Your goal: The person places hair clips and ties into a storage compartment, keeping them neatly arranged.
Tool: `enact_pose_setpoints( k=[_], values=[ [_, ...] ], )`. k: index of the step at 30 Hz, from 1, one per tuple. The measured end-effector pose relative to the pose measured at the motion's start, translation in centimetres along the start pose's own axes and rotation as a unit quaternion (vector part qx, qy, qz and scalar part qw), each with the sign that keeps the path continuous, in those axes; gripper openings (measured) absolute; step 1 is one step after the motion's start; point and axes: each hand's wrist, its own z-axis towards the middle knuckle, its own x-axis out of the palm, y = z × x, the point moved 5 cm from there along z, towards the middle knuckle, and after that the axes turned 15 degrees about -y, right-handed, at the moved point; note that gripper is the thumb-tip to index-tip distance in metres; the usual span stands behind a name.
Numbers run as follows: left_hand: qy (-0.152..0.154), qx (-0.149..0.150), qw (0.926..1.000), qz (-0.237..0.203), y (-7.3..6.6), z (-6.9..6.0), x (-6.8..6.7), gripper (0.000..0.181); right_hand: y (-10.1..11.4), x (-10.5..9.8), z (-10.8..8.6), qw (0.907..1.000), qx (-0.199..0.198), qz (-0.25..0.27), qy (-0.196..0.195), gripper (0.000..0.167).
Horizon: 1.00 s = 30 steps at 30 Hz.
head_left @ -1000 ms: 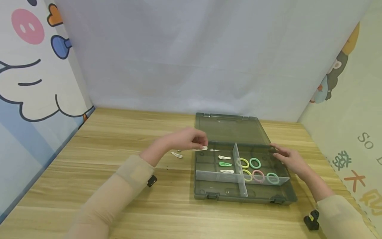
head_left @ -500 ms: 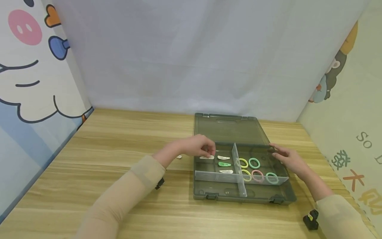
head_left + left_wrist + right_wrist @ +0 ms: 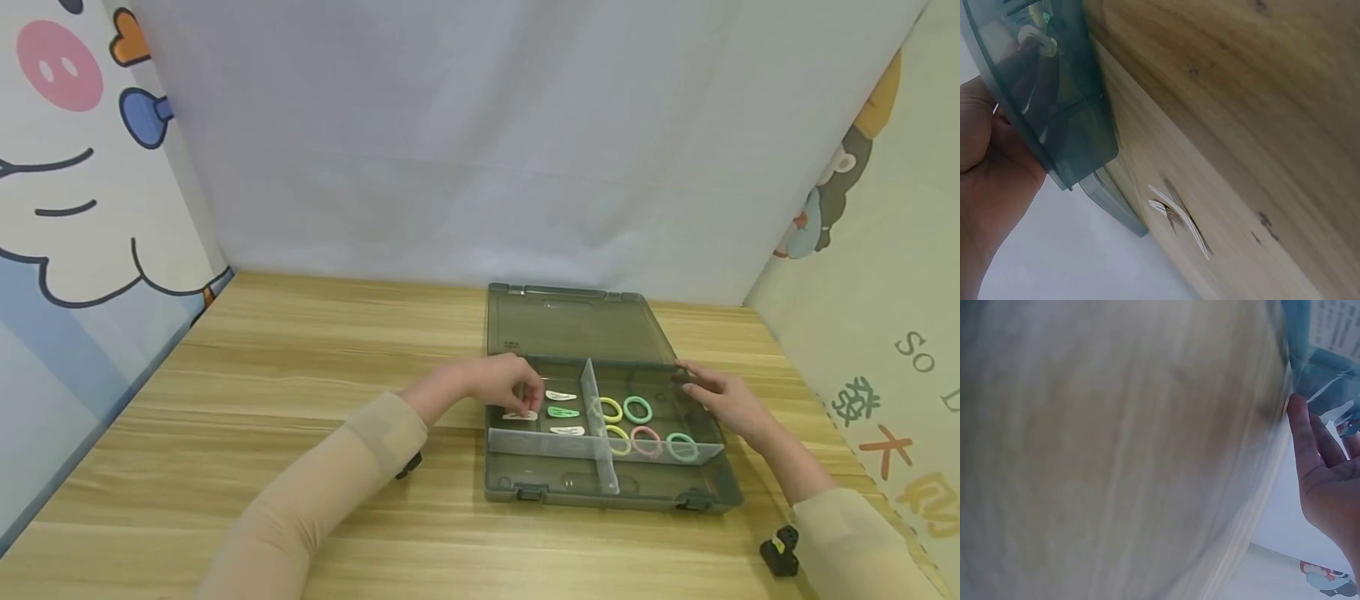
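In the head view my left hand (image 3: 506,383) is inside the left rear compartment of a grey see-through divided box (image 3: 600,502). Its thumb and fingertips pinch a white snap hair clip (image 3: 520,416) low over the compartment floor. To the right of that clip lie a white clip (image 3: 561,396), a green clip (image 3: 562,412) and another white clip (image 3: 567,431) in a column. My right hand (image 3: 727,404) rests on the box's right rear edge, fingers extended; the right wrist view shows its fingers (image 3: 1307,437) fairly straight against the wall.
Yellow, teal and pink hair ties (image 3: 638,409) lie in the right rear compartment. Crossed clear dividers (image 3: 600,425) split the box. Its lid (image 3: 577,325) lies open toward the back curtain. Two white clips (image 3: 1179,215) lie on the wooden table, visible in the left wrist view.
My left hand has carried the white clip from the box's left rim down into the compartment, moving right and toward me. The right hand has stayed on the box edge.
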Motion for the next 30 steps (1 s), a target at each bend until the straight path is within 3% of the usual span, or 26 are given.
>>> enact_pose_setpoints(
  k=[7, 18, 30],
  values=[
    [0.009, -0.002, 0.9997, 0.024, 0.0, 0.2, 0.6, 0.007, -0.1, 0.0, 0.0, 1.0000, 0.000, -0.006, 0.000, 0.054],
    [0.012, 0.003, 0.9942, 0.106, -0.3, 0.0, 1.0, 0.006, -0.1, 0.0, 0.0, 1.0000, -0.003, -0.007, -0.002, 0.054],
    [0.008, 0.007, 0.9935, 0.113, -0.1, 0.2, 1.2, 0.004, -0.1, 0.1, 0.0, 1.0000, -0.003, -0.006, -0.003, 0.053]
  ],
)
